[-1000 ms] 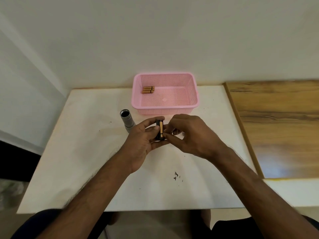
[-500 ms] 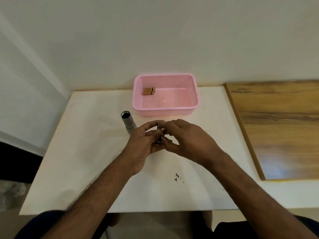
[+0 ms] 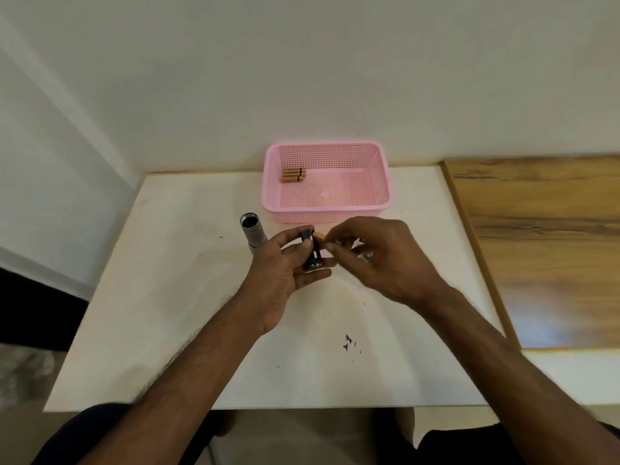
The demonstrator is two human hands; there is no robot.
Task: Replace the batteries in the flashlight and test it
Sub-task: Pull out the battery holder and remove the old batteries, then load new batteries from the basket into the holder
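Gripping the black battery holder [image 3: 312,253], my left hand [image 3: 285,273] has its fingers and thumb curled round it. My right hand [image 3: 379,260] pinches what looks like a gold battery [image 3: 320,235] at the holder's top end, though blur makes that grip hard to read. The silver flashlight body [image 3: 252,231] lies on the white tabletop [image 3: 167,297], just left of my left hand, open end pointing away from me. Behind both hands sits a pink basket [image 3: 382,182], with spare batteries [image 3: 293,175] in its far left corner.
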